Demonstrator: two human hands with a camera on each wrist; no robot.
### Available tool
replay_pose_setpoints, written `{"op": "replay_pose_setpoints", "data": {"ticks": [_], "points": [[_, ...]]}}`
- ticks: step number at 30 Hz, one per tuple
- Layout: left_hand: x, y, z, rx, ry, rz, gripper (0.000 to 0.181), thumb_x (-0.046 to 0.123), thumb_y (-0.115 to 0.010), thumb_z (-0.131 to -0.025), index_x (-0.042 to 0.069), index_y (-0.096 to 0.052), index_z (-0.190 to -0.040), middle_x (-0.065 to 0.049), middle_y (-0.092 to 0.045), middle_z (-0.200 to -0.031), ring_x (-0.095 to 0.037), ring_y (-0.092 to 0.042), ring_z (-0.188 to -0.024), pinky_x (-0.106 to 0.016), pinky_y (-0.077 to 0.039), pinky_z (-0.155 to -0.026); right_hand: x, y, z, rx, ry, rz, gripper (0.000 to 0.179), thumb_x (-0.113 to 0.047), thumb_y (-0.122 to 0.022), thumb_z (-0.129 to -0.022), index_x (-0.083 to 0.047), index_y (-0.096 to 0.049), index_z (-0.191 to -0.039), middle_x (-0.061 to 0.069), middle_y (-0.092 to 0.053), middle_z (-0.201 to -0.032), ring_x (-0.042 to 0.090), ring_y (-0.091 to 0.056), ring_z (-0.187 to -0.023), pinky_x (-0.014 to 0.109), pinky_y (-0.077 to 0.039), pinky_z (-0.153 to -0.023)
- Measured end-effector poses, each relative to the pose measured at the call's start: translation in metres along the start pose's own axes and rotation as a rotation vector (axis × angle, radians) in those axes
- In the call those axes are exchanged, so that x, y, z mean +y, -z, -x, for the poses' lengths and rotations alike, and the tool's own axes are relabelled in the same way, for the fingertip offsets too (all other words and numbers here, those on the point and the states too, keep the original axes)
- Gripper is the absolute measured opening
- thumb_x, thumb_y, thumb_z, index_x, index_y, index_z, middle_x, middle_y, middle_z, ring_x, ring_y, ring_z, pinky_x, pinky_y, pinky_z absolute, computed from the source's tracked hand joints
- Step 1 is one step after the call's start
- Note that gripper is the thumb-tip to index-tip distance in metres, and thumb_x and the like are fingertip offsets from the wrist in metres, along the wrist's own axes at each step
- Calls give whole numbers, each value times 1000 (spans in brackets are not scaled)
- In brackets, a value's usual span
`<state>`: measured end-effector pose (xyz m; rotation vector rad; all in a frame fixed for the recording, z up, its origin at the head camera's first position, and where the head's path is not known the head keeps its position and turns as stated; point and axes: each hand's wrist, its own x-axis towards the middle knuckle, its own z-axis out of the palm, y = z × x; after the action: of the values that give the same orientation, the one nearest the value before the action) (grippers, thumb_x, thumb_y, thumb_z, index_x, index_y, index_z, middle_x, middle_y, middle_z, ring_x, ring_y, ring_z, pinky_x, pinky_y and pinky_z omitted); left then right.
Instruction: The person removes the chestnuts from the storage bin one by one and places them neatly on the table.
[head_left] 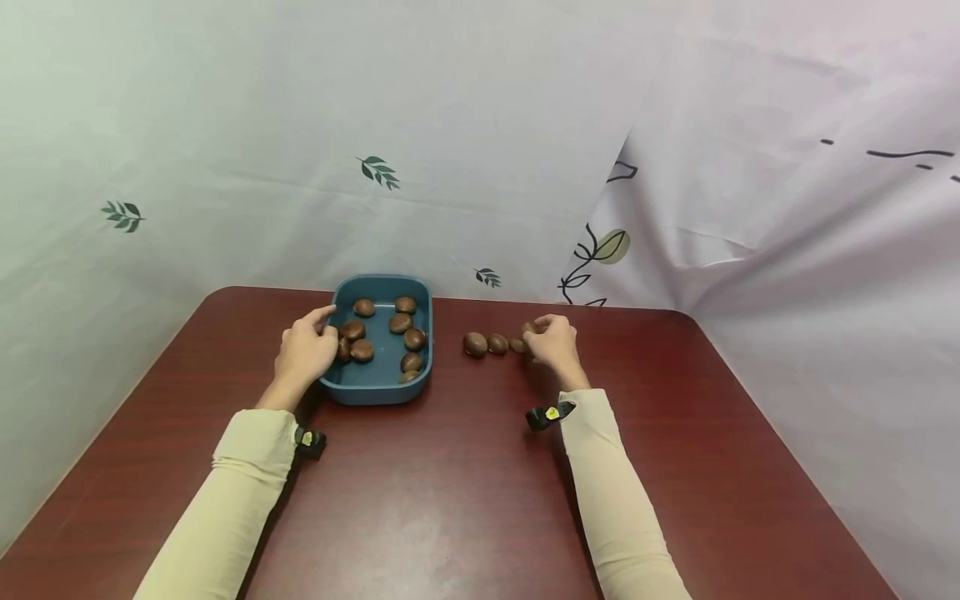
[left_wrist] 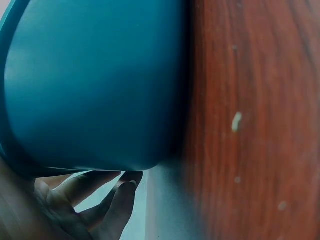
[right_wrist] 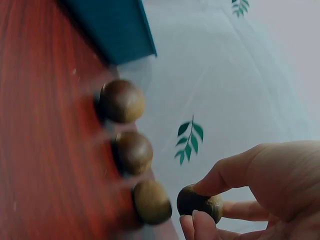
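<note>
A blue rectangular plastic bin (head_left: 375, 395) stands on the table with several glossy brown chestnuts (head_left: 401, 323) in it. My left hand (head_left: 305, 350) grips the bin's left side at the rim. In the left wrist view, bent fingers (left_wrist: 120, 205) lie against the bin's outer wall (left_wrist: 95, 90). To the right of the bin, my right hand (head_left: 553, 343) pinches one chestnut (right_wrist: 187, 202) between thumb and fingertips, raised slightly off the table. Beside it, three chestnuts lie in a row: one nearest the bin (head_left: 475, 344), a middle one (head_left: 498, 344) and one close to my right fingers (right_wrist: 151, 202).
The dark red wooden table (head_left: 420, 500) reaches back to a pale cloth backdrop (head_left: 480, 150) printed with leaves. Both wrists wear black straps, the left strap (head_left: 309, 442) and the right strap (head_left: 546, 415).
</note>
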<state>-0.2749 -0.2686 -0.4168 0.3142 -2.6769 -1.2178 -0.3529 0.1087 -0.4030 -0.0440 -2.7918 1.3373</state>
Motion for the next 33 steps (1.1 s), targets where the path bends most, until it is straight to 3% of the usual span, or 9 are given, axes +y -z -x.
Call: {"op": "replay_pose_setpoints", "data": {"ticks": [14,33], "points": [[2,0,2,1,-2,6,53,21,-37,-101,21,-40,-154,-23,-46,-148,-28,-37,-52,-35,-27,-42,28,3,-12,7,-107,68,34,-15,-68,-89,1,-66,-119,23,-66,-112,13,-61,-50,26,-53,-49],[1,0,2,6,-2,9,53,21,-37,-102,21,-40,-154,-23,-46,-148,-29,-38,-55,-36,-28,-44,31,11,-10,-3,-147,102,40,-25,-72,-86,-6,-66,-120,19,-65,-117,20,-64,-65,30,-56,-57]]}}
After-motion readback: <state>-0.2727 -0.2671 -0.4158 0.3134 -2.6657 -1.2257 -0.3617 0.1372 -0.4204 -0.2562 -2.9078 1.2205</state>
